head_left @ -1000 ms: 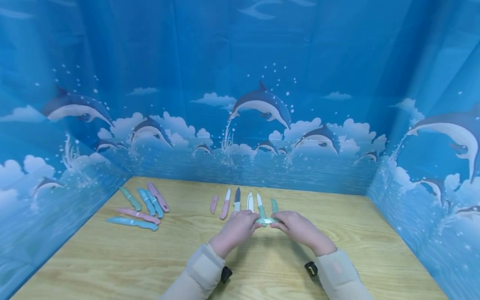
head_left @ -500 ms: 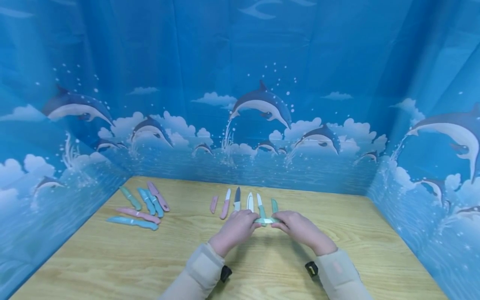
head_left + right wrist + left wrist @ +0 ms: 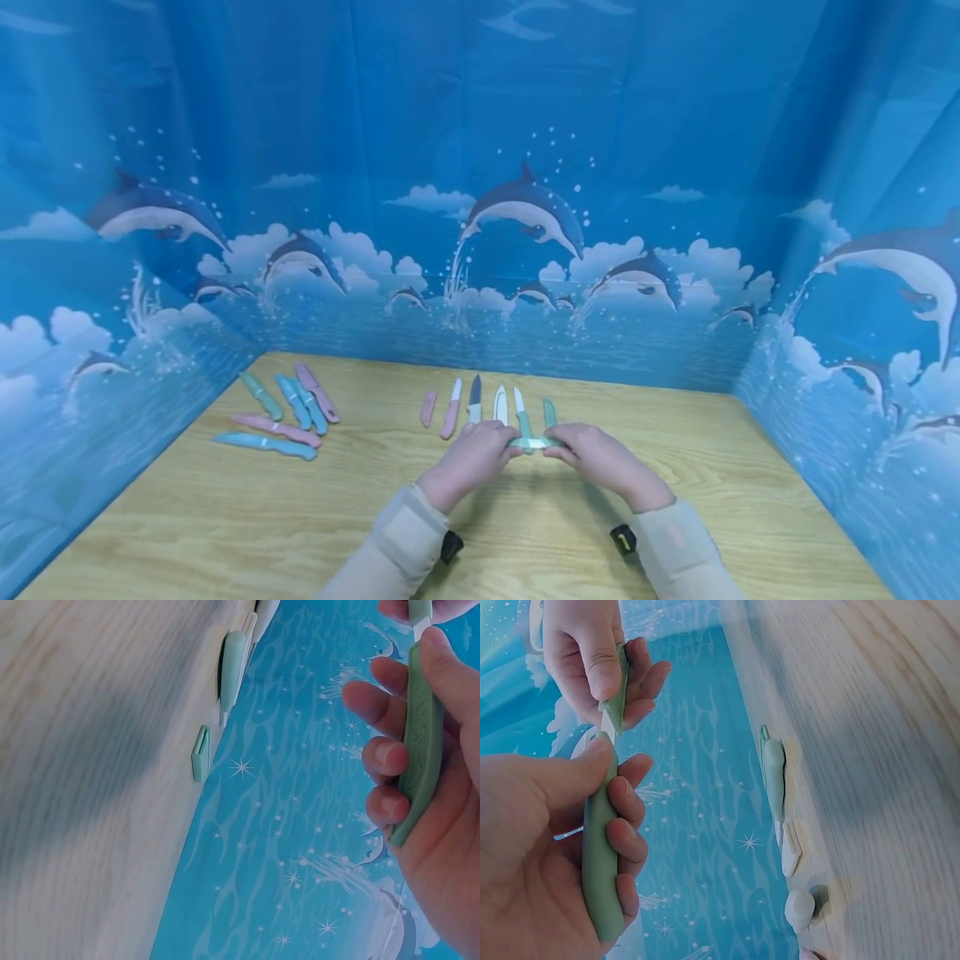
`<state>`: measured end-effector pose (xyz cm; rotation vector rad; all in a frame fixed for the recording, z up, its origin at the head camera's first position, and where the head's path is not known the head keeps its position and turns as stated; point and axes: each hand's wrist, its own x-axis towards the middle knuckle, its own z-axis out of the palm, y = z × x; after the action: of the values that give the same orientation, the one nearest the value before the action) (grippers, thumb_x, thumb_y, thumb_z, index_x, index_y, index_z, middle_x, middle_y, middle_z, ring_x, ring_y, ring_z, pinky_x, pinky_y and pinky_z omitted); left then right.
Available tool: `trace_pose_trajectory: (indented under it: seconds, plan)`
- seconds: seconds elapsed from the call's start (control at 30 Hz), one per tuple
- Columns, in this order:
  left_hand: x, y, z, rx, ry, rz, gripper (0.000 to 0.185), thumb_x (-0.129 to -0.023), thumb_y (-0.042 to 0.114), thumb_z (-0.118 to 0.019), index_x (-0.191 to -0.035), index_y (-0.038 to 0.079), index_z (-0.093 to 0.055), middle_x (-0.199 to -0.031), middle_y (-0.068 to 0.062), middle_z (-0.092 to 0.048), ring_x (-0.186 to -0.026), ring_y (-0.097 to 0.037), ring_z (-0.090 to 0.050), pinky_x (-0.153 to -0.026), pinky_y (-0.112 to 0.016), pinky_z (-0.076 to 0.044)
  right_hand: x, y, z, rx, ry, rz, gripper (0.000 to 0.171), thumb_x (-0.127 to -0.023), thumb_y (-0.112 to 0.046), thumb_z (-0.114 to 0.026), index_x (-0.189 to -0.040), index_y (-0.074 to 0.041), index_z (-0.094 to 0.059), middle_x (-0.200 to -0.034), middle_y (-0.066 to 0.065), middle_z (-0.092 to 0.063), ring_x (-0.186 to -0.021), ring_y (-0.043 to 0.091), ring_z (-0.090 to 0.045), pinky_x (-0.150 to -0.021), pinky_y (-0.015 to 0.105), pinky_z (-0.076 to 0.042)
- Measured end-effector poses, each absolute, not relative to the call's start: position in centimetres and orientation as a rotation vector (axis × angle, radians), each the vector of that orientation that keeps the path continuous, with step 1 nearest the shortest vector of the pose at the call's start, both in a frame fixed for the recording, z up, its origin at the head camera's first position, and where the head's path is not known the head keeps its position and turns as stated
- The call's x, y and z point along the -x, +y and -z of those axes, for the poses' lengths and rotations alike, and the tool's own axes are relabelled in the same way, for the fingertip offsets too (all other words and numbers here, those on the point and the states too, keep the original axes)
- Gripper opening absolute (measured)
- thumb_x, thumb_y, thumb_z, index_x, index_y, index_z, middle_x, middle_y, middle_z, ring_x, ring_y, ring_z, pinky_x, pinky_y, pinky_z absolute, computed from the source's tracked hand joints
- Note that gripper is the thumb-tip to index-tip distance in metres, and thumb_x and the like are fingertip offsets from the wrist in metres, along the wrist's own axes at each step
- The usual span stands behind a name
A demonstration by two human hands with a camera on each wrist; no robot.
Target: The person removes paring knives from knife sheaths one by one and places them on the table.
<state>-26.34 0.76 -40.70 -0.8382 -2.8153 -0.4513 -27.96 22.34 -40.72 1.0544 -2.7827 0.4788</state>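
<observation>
Green rounded knife handle (image 3: 600, 879) is clamped in the left hand (image 3: 474, 461); the right hand (image 3: 600, 457) clamps a textured green sheath (image 3: 423, 735).

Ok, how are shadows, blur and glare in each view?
Head: soft shadows below the left hand and right hand on the light wood-grain table; the white blade is too small to judge glare. Left wrist: table looks greyish, curved green handle fairly clear. Right wrist: broad soft shadow on the table, no obvious motion blur.
</observation>
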Motion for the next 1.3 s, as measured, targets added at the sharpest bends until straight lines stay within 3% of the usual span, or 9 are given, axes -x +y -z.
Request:
trace_pose_trajectory:
  seconds: [0.53,1.0,1.3]
  plan:
    - [26.48,0.69,40.63,0.825,-2.845,0.514,0.023,-0.096,0.03,-0.059,-0.109,0.014,-0.069,-0.094,0.003,-0.068,-0.089,-0.013,-0.062,-0.089,-0.038,-0.049,28.06,22.44,40.6,-1.054,-2.773,-0.464,0.015,-0.095,-0.026,-0.06,-0.098,-0.013,-0.067,-0.082,-0.009,-0.064,-0.072,0.001,-0.057,-0.065,0.025,-0.051]
    - [26.64,0.65,40.8,0.819,-2.861,0.517,0.025,-0.096,0.031,-0.058,-0.111,0.014,-0.069,-0.097,0.003,-0.068,-0.093,-0.014,-0.062,-0.091,-0.037,-0.048,28.11,22.58,40.72,-1.048,-2.778,-0.458,0.019,-0.095,-0.028,-0.059,-0.098,-0.011,-0.067,-0.08,-0.009,-0.063,-0.071,0.0,-0.055,-0.065,0.025,-0.05]
    - [26.63,0.62,40.81,0.828,-2.862,0.525,0.024,-0.096,0.031,-0.058,-0.11,0.015,-0.069,-0.096,0.004,-0.068,-0.091,-0.014,-0.062,-0.09,-0.037,-0.048,28.03,22.64,40.67,-1.034,-2.775,-0.441,0.014,-0.094,-0.023,-0.061,-0.099,-0.011,-0.067,-0.082,-0.007,-0.065,-0.073,0.004,-0.059,-0.067,0.026,-0.052]
